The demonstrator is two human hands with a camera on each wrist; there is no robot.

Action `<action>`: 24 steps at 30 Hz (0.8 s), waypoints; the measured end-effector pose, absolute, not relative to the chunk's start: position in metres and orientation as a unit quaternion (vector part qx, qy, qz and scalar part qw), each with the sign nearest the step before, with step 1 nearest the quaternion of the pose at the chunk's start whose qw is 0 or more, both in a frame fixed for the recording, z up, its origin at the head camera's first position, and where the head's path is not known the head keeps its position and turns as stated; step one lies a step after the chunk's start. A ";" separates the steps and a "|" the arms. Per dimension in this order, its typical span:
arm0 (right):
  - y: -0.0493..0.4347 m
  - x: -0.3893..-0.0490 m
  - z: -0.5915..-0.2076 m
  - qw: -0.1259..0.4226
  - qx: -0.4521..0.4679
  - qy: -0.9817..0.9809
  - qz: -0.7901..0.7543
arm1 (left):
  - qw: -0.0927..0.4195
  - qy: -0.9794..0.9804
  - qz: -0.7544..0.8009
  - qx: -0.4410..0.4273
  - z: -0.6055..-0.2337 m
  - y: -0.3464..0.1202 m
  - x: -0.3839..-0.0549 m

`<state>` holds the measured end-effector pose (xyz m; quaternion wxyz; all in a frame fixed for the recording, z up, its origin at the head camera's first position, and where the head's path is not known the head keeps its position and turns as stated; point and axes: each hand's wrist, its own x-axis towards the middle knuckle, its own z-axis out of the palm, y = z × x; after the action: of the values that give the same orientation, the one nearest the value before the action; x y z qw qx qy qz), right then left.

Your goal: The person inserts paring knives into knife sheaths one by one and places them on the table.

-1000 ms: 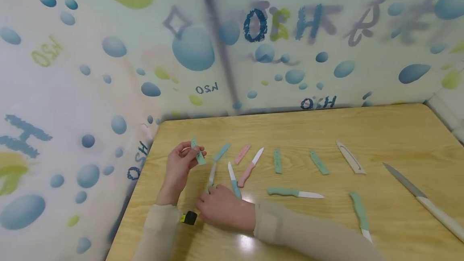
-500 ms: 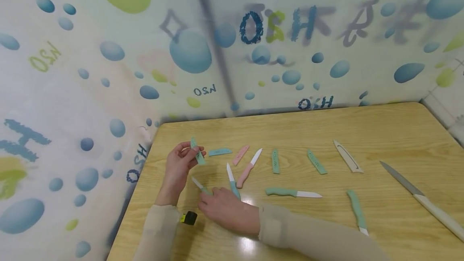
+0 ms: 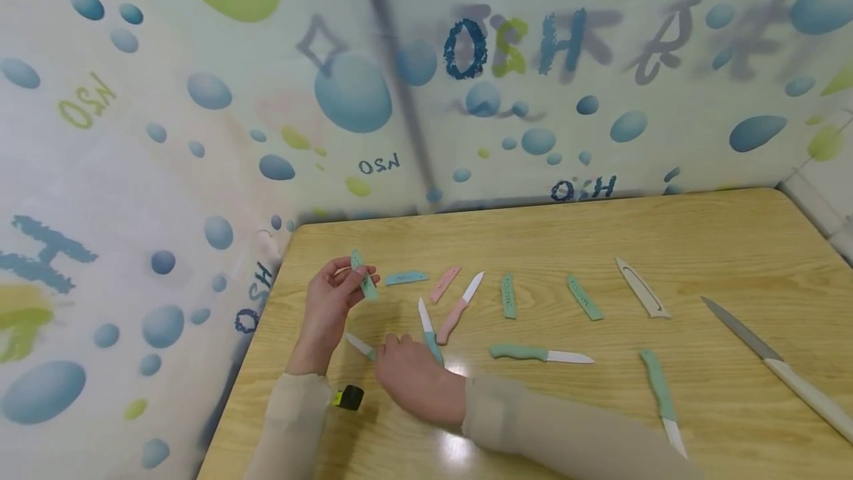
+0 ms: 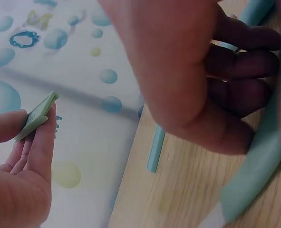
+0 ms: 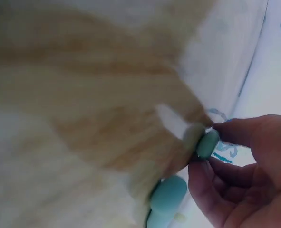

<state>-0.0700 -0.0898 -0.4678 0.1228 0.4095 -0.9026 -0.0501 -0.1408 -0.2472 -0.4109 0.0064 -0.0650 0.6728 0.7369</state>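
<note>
My left hand (image 3: 329,295) holds a light green knife sheath (image 3: 369,286) upright between thumb and fingers, above the table's left side. In the left wrist view the sheath (image 4: 38,116) shows edge-on. My right hand (image 3: 416,376) pinches the green handle of a paring knife (image 3: 361,346), low over the table, its white blade pointing up and left. The right wrist view shows thumb and finger at the end of the green handle (image 5: 208,143). Right beside that hand lies a blue-handled knife (image 3: 426,321), partly hidden by it. A blue sheath (image 3: 406,278) lies beyond, near the left fingertips.
On the wooden table (image 3: 533,243) lie a pink knife (image 3: 460,310), a pink sheath (image 3: 444,284), two green sheaths, two green knives, a cream sheath (image 3: 643,287) and a long grey-bladed knife (image 3: 743,328). A patterned wall stands behind and at left.
The green knife in my right hand has swung its tip leftward, away from the blue sheath. That sheath has turned from slanted to nearly level. The left hand keeps its sheath.
</note>
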 end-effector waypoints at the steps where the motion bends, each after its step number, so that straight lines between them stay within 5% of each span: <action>1: -0.090 -0.071 -0.468 0.116 0.407 -0.905 -0.046 | 0.007 0.673 0.737 -0.064 -0.411 -0.247 -0.141; 9: -0.088 -0.076 -0.454 0.015 0.366 -0.930 0.026 | 0.004 0.668 0.741 -0.072 -0.411 -0.248 -0.141; 24: -0.022 -0.075 -0.433 0.040 0.387 -0.916 0.096 | -0.009 0.656 0.751 -0.077 -0.407 -0.246 -0.143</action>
<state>-0.0750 -0.0215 -0.4326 0.0405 0.3869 -0.9163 0.0956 -0.1429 -0.2459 -0.4074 -0.0086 -0.0766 0.6556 0.7512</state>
